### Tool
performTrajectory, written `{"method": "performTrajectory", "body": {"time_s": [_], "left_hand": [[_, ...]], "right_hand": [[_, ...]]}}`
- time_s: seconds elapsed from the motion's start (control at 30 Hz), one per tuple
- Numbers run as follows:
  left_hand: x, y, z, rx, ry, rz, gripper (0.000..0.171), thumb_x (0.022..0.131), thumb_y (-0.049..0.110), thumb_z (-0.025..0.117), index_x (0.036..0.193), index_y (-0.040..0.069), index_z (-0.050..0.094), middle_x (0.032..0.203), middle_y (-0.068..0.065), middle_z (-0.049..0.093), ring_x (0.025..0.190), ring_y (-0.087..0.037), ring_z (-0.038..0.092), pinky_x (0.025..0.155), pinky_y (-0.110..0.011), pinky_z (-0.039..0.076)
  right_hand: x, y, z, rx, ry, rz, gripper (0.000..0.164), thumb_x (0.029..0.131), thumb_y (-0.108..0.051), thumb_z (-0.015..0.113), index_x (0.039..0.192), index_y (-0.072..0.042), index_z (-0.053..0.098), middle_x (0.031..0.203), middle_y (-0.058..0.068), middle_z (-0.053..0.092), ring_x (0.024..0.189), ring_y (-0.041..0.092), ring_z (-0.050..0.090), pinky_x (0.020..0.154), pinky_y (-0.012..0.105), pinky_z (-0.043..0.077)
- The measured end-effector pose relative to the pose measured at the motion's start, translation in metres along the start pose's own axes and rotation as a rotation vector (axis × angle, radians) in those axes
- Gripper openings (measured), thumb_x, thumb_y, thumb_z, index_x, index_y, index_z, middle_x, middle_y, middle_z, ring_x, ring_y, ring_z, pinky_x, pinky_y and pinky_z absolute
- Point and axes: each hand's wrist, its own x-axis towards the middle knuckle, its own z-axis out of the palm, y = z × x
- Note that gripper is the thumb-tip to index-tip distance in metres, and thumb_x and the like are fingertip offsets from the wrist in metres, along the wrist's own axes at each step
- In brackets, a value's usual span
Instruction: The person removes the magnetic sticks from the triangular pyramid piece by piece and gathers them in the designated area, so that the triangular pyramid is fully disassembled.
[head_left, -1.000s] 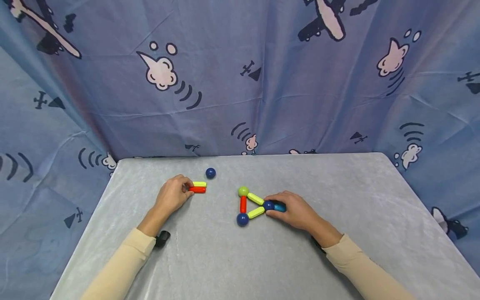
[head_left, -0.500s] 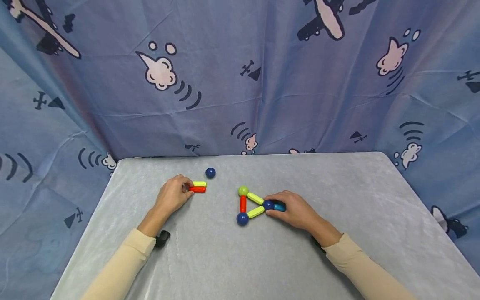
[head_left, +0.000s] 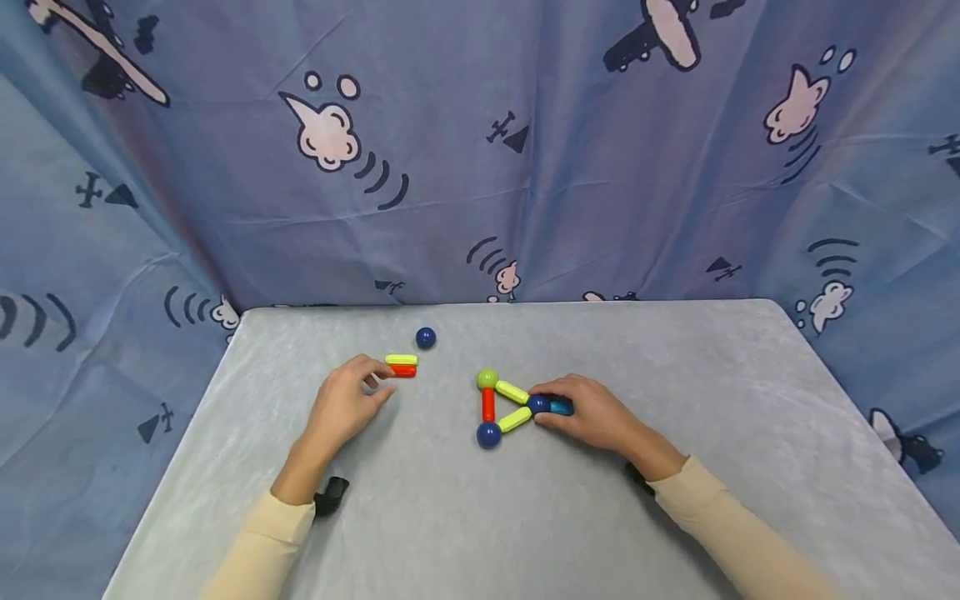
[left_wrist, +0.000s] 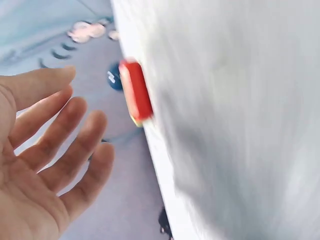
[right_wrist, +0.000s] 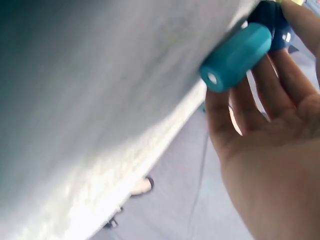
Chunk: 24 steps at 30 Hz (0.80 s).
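Observation:
My left hand (head_left: 351,402) is spread beside a red magnetic rod (head_left: 403,371) and a yellow-green rod (head_left: 401,359), which lie side by side. Nothing is between its fingers, and the left wrist view shows the red rod (left_wrist: 136,91) beyond them. My right hand (head_left: 588,412) pinches a dark blue ball (head_left: 538,404) between thumb and fingers. This ball forms the right corner of a flat triangle with two yellow-green rods (head_left: 512,392), a red rod (head_left: 488,405), a green ball (head_left: 487,379) and another dark blue ball (head_left: 489,435). A teal-blue rod (right_wrist: 237,57) extends from the held ball under my palm.
A loose dark blue ball (head_left: 426,337) lies behind the two loose rods. Everything rests on a table with a pale grey cover (head_left: 465,533). A patterned blue curtain (head_left: 435,158) hangs behind it and along both sides.
My left hand has let go of the two loose rods and drawn slightly back, its fingers parting. The right hand keeps its hold on the ball. The head view has shifted a little.

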Motion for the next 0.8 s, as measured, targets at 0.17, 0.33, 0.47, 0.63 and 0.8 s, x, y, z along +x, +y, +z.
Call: {"method": "performTrajectory", "body": {"time_s": [0.17,0.33,0.47,0.63,0.8], "left_hand": [[-0.020,0.018,0.006,-0.066,-0.042,0.028,0.017,0.083,0.013,0.080,0.099,0.011,0.075,0.095,-0.002,0.071,0.083,-0.018,0.066,0.074,-0.034,0.052],[-0.032,0.021,0.006,-0.049,-0.087,0.047,0.017,0.084,0.015,0.080,0.100,0.013,0.075,0.097,0.000,0.072,0.084,-0.015,0.066,0.075,-0.032,0.051],[-0.035,0.020,0.003,-0.042,-0.101,0.055,0.016,0.084,0.015,0.079,0.100,0.013,0.075,0.098,0.000,0.072,0.084,-0.015,0.066,0.075,-0.032,0.051],[-0.031,0.024,0.007,-0.050,-0.146,0.089,0.017,0.085,0.014,0.079,0.102,0.013,0.075,0.099,0.001,0.072,0.085,-0.014,0.066,0.076,-0.031,0.051],[-0.022,0.038,0.019,-0.066,-0.206,0.094,0.020,0.085,0.016,0.078,0.105,0.013,0.075,0.101,0.000,0.072,0.088,-0.016,0.066,0.079,-0.033,0.052]], "right_hand": [[0.004,-0.001,-0.003,0.001,-0.042,-0.040,0.042,0.088,-0.036,0.076,0.126,-0.021,0.069,0.117,-0.001,0.071,0.104,0.017,0.063,0.090,0.042,0.052],[0.007,-0.001,-0.002,0.011,-0.060,-0.046,0.041,0.088,-0.036,0.075,0.126,-0.023,0.069,0.116,-0.005,0.070,0.102,0.014,0.062,0.089,0.039,0.051],[0.009,-0.004,-0.003,0.005,-0.064,-0.072,0.041,0.088,-0.035,0.076,0.126,-0.023,0.069,0.115,-0.006,0.071,0.102,0.012,0.062,0.089,0.038,0.052],[0.013,-0.009,-0.004,-0.007,-0.101,-0.160,0.040,0.090,-0.034,0.074,0.127,-0.022,0.069,0.119,-0.005,0.072,0.106,0.014,0.064,0.093,0.041,0.051],[0.018,-0.015,-0.004,-0.014,-0.163,-0.216,0.039,0.092,-0.032,0.072,0.129,-0.022,0.067,0.124,-0.005,0.070,0.113,0.017,0.063,0.098,0.044,0.049]]}}
